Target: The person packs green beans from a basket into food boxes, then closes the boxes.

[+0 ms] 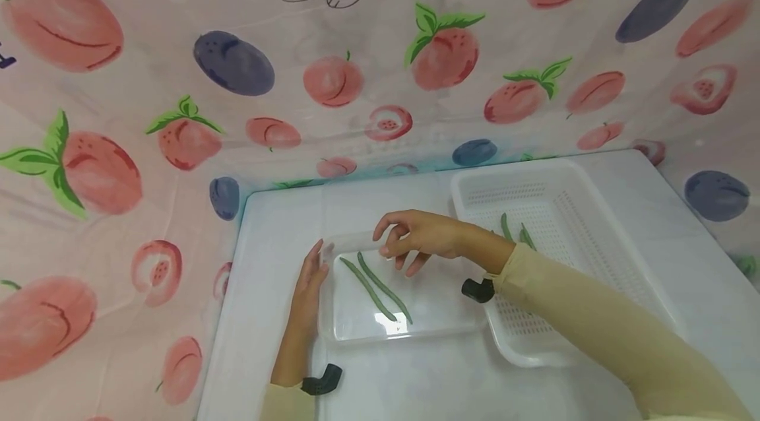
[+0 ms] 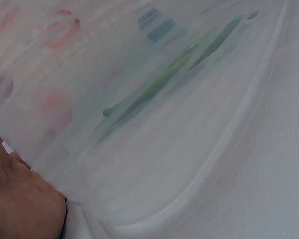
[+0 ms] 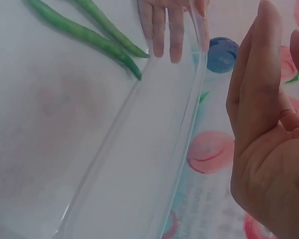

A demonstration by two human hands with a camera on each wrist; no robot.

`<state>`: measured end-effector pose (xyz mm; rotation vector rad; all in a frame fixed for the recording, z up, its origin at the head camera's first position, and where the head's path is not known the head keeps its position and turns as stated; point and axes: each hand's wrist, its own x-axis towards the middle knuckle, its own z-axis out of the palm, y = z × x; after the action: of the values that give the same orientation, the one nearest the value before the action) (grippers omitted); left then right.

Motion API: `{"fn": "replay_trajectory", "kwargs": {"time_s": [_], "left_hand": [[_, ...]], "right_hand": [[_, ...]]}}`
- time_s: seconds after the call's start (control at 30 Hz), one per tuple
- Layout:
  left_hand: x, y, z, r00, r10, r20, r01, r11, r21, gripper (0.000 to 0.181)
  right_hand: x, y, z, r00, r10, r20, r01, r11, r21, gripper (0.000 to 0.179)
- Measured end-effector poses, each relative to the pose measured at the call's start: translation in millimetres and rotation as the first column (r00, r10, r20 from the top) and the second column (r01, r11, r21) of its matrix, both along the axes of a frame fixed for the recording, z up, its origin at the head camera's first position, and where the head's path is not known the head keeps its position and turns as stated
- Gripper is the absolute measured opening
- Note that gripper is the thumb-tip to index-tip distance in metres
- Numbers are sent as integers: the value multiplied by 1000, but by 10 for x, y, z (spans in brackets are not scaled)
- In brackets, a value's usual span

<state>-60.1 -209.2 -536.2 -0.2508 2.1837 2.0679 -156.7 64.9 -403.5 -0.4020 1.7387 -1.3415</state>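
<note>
A clear plastic container (image 1: 415, 334) lies on the white table, with two long green beans (image 1: 369, 289) side by side on its floor. My left hand (image 1: 305, 295) rests along the container's left wall, fingers extended and touching it. Over the container's far part hovers my right hand (image 1: 424, 236), its fingers loosely bent and nothing between them. In the right wrist view, the bean ends (image 3: 132, 64) point toward the far wall and the right hand (image 3: 264, 119) is beyond the rim. Through the cloudy wall in the left wrist view, the beans (image 2: 149, 92) look blurred.
A white perforated basket (image 1: 510, 358) stands to the right, with several green beans (image 1: 506, 228) in it, partly hidden under my right forearm. Fruit-printed cloth (image 1: 350, 144) hangs behind and beside the white table (image 1: 279, 223).
</note>
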Motion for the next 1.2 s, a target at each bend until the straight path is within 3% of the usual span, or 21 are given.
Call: {"fn": "replay_trajectory", "kwargs": {"time_s": [0.17,0.57,0.97,1.2], "left_hand": [[6,-11,-10,1000,0,5,0,1000,-10,50],[-19,5,-8,1000,14,-3,-14,1000,3,48],[0,2,8,1000,6,-6,-6,999,-36,50],[-1,3,4,1000,3,-6,-3,1000,-23,49]], "right_hand": [[6,68,74,1000,7,-6,-7,1000,-8,36],[-16,440,277,998,-63,-27,63,998,-16,37],[-178,1214,284,982,-177,-63,173,982,-72,34],[-180,1644,203,972,-218,-87,212,975,-72,28]]}}
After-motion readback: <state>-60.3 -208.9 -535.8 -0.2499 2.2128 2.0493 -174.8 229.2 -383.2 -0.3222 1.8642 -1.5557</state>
